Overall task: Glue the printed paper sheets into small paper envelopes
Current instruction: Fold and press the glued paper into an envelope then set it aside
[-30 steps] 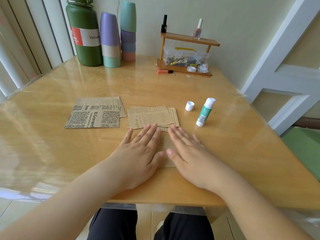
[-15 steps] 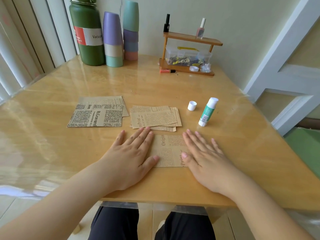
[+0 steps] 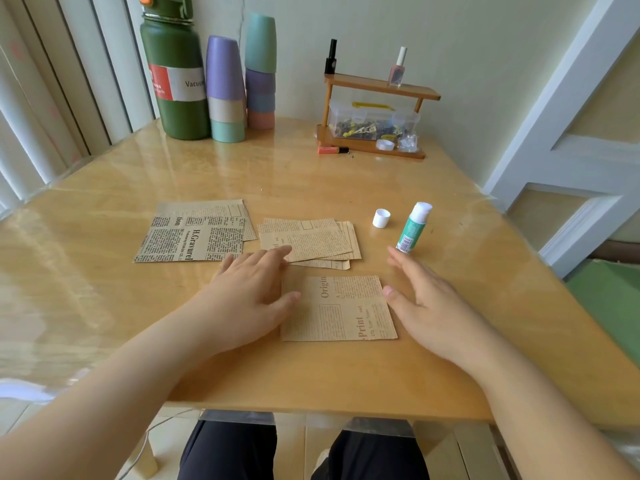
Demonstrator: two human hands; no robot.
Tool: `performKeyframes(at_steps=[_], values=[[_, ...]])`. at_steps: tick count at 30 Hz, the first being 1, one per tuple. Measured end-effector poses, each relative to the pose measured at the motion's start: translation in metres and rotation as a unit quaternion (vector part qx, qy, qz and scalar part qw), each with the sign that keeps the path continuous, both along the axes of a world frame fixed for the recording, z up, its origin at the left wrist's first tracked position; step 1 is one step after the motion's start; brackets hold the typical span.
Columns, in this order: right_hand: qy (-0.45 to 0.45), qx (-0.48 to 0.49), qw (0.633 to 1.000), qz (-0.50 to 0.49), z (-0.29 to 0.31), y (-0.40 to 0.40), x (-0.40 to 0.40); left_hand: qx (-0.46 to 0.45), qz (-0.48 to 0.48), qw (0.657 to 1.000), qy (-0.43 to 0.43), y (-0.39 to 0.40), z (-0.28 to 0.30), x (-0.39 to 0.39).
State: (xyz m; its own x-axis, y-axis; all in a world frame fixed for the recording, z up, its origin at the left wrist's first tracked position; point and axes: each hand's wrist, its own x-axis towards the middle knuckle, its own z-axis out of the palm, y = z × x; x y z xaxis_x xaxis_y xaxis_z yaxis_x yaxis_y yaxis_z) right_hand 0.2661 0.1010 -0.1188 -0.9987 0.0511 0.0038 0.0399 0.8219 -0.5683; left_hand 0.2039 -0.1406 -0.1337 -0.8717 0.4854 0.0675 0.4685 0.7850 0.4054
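Note:
A folded brown printed envelope (image 3: pixel 343 308) lies flat near the table's front edge. My left hand (image 3: pixel 251 289) lies flat on its left edge, fingers straight, fingertips reaching the small stack of finished envelopes (image 3: pixel 311 242) behind it. My right hand (image 3: pixel 426 299) hovers flat just right of the envelope, fingers straight, holding nothing. An uncapped green glue stick (image 3: pixel 412 228) stands tilted beyond my right fingertips, its white cap (image 3: pixel 381 218) to its left. Unfolded printed sheets (image 3: pixel 194 233) lie at the left.
At the back of the wooden table (image 3: pixel 346 375) stand a green vacuum bottle (image 3: pixel 176 81), stacked pastel cups (image 3: pixel 239 84), and a small wooden shelf (image 3: pixel 374 116) with nail polish bottles and a clear box. An orange tube (image 3: pixel 332 150) lies before the shelf.
Both hands slid apart off the middle of the envelope, left hand to the left, right hand to the right toward the glue stick. The envelope's printed face now shows.

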Motion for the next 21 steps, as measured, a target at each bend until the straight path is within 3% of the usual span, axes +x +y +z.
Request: performKeyframes(at_steps=[9,13,17,19,21], values=[[-0.010,-0.020,1.000,0.017,-0.001,-0.004,-0.008,-0.023,-0.060,0.998,-0.006,0.000,-0.007,0.005],[0.005,-0.153,0.988,-0.014,-0.002,-0.007,-0.015,-0.017,-0.060,0.998,0.002,-0.001,-0.009,0.005],[0.027,-0.298,0.953,-0.054,0.002,-0.010,-0.017,0.006,-0.055,0.998,0.010,0.000,-0.011,0.006],[0.045,-0.338,0.937,-0.080,0.003,-0.010,-0.018,0.062,-0.047,0.997,0.008,0.000,-0.010,0.007],[0.054,-0.392,0.914,-0.090,0.006,-0.010,-0.018,0.173,-0.027,0.985,0.000,0.000,-0.007,0.007]])
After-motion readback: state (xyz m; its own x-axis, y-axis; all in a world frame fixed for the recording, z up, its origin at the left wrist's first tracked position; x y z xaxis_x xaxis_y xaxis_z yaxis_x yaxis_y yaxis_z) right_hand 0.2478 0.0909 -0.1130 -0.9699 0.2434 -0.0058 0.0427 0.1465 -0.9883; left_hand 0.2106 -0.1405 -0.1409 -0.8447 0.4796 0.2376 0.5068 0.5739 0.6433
